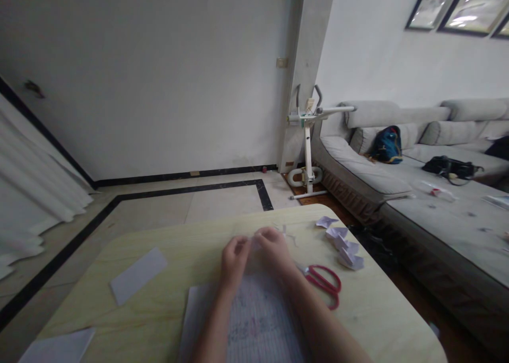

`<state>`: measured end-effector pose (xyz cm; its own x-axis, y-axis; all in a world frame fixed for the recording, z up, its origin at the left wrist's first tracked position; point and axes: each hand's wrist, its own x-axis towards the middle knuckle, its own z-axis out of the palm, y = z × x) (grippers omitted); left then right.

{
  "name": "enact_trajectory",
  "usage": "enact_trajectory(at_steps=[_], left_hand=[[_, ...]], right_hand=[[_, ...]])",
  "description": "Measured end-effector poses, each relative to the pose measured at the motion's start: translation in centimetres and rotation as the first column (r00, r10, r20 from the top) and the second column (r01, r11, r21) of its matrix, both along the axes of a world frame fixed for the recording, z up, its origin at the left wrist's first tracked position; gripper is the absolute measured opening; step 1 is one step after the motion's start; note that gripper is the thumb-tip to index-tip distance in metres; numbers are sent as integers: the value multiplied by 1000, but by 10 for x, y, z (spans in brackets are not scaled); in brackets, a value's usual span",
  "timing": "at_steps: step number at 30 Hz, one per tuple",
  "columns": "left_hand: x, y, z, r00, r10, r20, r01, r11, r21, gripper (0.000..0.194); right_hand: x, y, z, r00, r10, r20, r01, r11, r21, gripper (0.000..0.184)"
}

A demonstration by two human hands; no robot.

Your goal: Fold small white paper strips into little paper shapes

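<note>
My left hand [235,257] and my right hand [272,246] meet above the top edge of a lined notebook [254,320] with writing on it. Both are closed in a pinch on a small piece of white paper [255,241], mostly covered by the fingers and blurred. Beside my right forearm lies a pair of scissors [326,283] with red handles, its blades partly hidden by the arm. Several small folded paper pieces [344,242] sit in a row near the table's right edge. Thin paper scraps [292,238] are just past my right hand.
On the left of the wooden table [167,294] lies a white paper strip [138,275], with more white paper [59,347] at the near left corner. Beyond the right edge stands a grey sofa [437,225] with a blue backpack [387,144]. A white exercise machine [307,151] stands by the wall.
</note>
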<state>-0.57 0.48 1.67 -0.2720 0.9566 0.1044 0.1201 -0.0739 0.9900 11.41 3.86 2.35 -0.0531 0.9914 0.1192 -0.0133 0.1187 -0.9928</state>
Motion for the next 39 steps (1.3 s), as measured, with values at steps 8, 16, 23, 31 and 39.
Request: enact_trajectory(at_steps=[8, 16, 23, 31, 39], left_hand=[[0, -3, 3, 993, 97, 62, -97, 995, -6, 31], [-3, -1, 10, 996, 84, -9, -84, 996, 36, 29], [-1, -1, 1, 999, 42, 21, -42, 999, 10, 30], [4, -4, 1, 997, -30, -69, 31, 999, 17, 29], [6, -1, 1, 1000, -15, -19, 15, 999, 44, 35]], right_hand=[[1, -2, 7, 996, -43, 80, 28, 983, 181, 9], [-13, -17, 7, 981, -14, 193, -55, 936, 348, 10], [1, -7, 4, 997, -72, 18, 65, 962, 267, 15], [-3, -1, -8, 997, -50, -60, 52, 998, 33, 21], [-4, -3, -4, 998, -46, -41, 48, 998, 49, 17]])
